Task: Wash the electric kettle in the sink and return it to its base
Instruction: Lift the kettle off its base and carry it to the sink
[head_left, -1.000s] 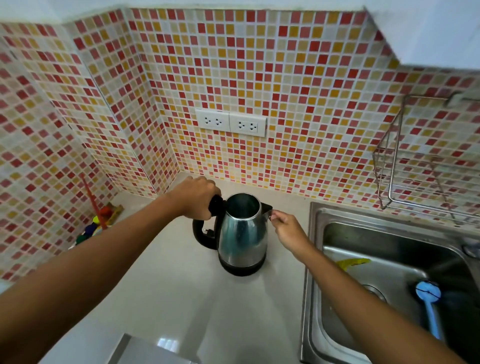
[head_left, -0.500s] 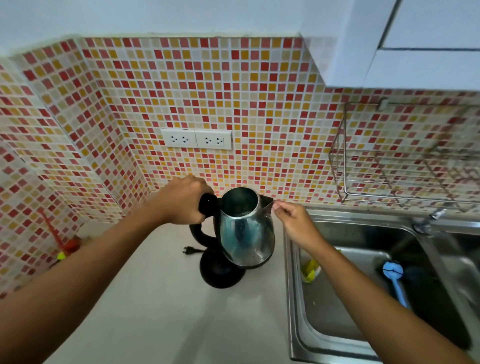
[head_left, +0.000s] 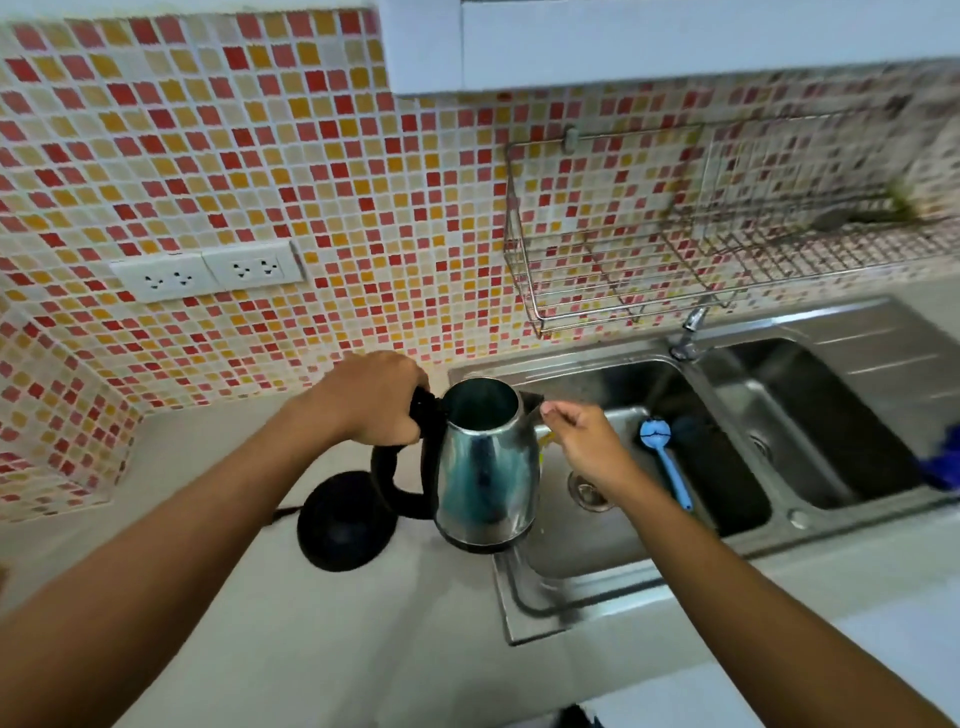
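Kettle is being gripped upright by the handle in left hand; spout is being touched by right hand, pinch unclear; sink beneath right hand.

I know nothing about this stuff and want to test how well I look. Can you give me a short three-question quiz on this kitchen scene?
1. True or false: the kettle is sitting on its base.
2. Which hand grips the kettle's handle? A the left, B the right, C neither.
3. Fill in: the blue brush lies in the ____.
Key: 1 false, it is held lifted clear of the base; 2 A, the left hand; 3 sink.
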